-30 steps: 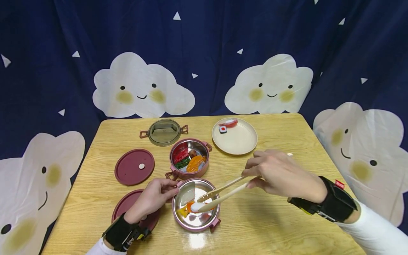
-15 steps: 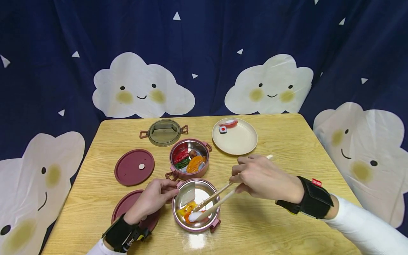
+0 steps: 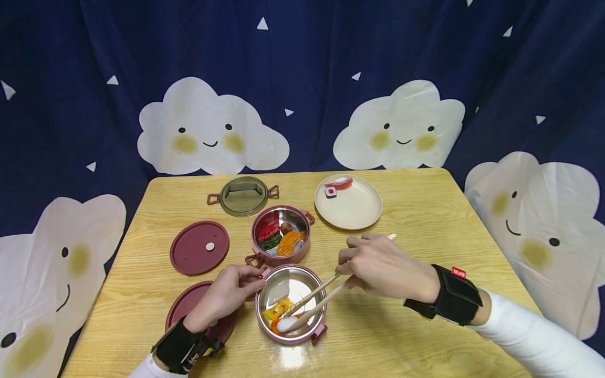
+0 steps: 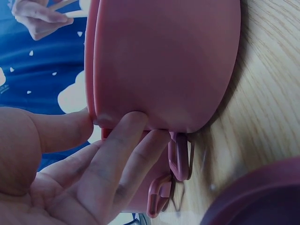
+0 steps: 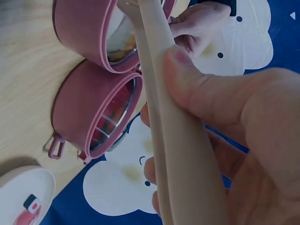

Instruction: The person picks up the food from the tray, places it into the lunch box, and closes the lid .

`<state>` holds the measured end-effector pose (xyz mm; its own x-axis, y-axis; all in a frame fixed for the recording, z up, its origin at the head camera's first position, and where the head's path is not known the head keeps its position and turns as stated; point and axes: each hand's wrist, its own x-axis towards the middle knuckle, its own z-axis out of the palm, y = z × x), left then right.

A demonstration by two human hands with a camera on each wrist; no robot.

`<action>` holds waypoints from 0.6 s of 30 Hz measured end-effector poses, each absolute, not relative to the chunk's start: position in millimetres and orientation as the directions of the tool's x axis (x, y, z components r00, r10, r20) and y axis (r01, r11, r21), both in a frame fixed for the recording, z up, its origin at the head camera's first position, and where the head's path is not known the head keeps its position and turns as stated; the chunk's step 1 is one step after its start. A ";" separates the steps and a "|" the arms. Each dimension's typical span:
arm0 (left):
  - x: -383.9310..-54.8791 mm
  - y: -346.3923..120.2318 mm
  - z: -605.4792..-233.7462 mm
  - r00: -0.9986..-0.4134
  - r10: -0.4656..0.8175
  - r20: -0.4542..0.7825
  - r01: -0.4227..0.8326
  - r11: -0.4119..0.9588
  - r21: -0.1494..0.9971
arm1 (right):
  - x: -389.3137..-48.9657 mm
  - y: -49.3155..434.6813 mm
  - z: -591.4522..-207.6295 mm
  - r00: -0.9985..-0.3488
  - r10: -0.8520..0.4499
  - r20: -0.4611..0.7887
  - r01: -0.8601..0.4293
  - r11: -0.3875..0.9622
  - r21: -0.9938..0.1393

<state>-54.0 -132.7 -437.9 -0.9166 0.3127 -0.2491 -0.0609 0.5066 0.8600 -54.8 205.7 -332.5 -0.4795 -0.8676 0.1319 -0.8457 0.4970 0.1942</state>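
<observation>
My right hand [image 3: 378, 265] grips a pair of beige tongs [image 3: 321, 307], thumb on one arm and fingers behind the other in the right wrist view. Their tips reach down into the near pink pot [image 3: 290, 342]. A white-and-orange sushi-like piece [image 3: 276, 326] lies at the tips, low in the pot. Beside it is a glossy yellow piece [image 3: 279, 308]. My left hand [image 3: 231, 289] steadies this pot at its left side. In the left wrist view, its thumb [image 4: 65, 131] is at the rim and the fingers [image 4: 133, 124] press the outer wall by the handle.
Right behind stands a second pink pot [image 3: 302, 254] holding red, green, orange and brown food pieces. A cream plate [image 3: 354, 210] carries two sushi pieces. Two maroon lids [image 3: 194, 257] lie to the left, one partly under my left arm. A glass lid [image 3: 243, 207] lies farther back.
My right hand has moved left with the tongs, their tips going deeper into the near pot. The white-and-orange piece has shifted toward the pot's near left side. My left hand stays put.
</observation>
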 end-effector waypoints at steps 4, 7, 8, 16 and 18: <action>-53.8 -132.2 -438.0 -0.918 0.307 -0.250 -0.063 0.510 0.858 | -54.9 205.1 -335.9 -0.486 -0.864 0.128 -0.845 0.503 0.185; -53.4 -132.2 -437.9 -0.918 0.308 -0.250 -0.062 0.511 0.858 | -55.2 205.1 -338.0 -0.492 -0.861 0.129 -0.843 0.508 0.178; -53.2 -132.2 -437.8 -0.918 0.308 -0.250 -0.062 0.512 0.857 | -55.1 205.2 -338.6 -0.493 -0.860 0.130 -0.843 0.509 0.175; -52.3 -132.3 -436.7 -0.918 0.301 -0.258 -0.072 0.512 0.856 | -54.7 209.4 -340.2 -0.507 -0.852 0.129 -0.842 0.522 0.134; -52.3 -132.2 -437.2 -0.917 0.305 -0.256 -0.071 0.508 0.858 | -54.5 211.9 -339.0 -0.515 -0.847 0.134 -0.839 0.530 0.126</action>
